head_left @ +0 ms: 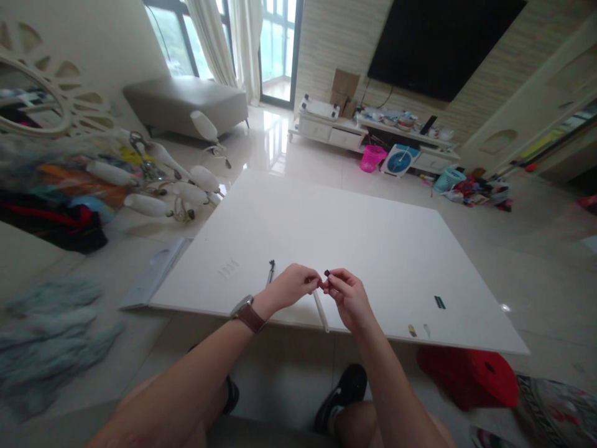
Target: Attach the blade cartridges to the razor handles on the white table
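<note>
Over the front part of a white tabletop (354,230), my two hands meet almost fingertip to fingertip. My right hand (351,297) is closed, pinching a small dark piece (327,273) between thumb and forefinger; its kind is too small to tell. My left hand (298,281), with a brown-strapped watch (249,313) at the wrist, is closed in a pinch too. What its fingers hold, if anything, I cannot make out. Below the hands a white rod (321,314) lies toward the front edge. A slim metal tool (271,270) lies left of my left hand, partly hidden by it.
Several small pale strips (228,269) lie on the left of the tabletop. Small dark pieces (439,302), a gold oval piece (411,330) and a clear oval piece (426,330) lie at right. A chandelier (172,180) stands left; a red stool (471,376) is at front right.
</note>
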### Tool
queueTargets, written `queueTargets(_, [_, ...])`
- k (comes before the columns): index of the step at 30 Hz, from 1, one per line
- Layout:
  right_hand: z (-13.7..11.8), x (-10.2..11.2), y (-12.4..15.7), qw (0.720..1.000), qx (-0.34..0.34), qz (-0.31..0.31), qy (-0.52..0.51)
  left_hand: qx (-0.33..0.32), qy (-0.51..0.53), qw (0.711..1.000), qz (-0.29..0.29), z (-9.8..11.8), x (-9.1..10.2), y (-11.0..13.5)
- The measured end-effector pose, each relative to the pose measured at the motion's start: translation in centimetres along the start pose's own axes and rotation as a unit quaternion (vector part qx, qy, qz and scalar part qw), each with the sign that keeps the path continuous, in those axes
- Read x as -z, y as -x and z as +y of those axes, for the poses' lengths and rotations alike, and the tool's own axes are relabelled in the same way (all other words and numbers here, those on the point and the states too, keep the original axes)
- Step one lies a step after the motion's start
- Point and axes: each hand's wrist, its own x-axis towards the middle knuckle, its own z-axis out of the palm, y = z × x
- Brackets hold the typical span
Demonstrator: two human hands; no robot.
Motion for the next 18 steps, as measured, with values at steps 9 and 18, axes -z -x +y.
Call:
queueTargets(9, [-0.2,0.0,0.0,0.998,-0.047,0.015,-0.039,-0.035,-0.065,0.997,0.016,0.3,0.2,0.0])
queueTargets(18, [-1.2,-0.3,0.7,0.995,0.019,0.027,-0.09,0.062,0.182,0.977,0.098,2.1,-0.4,0.2])
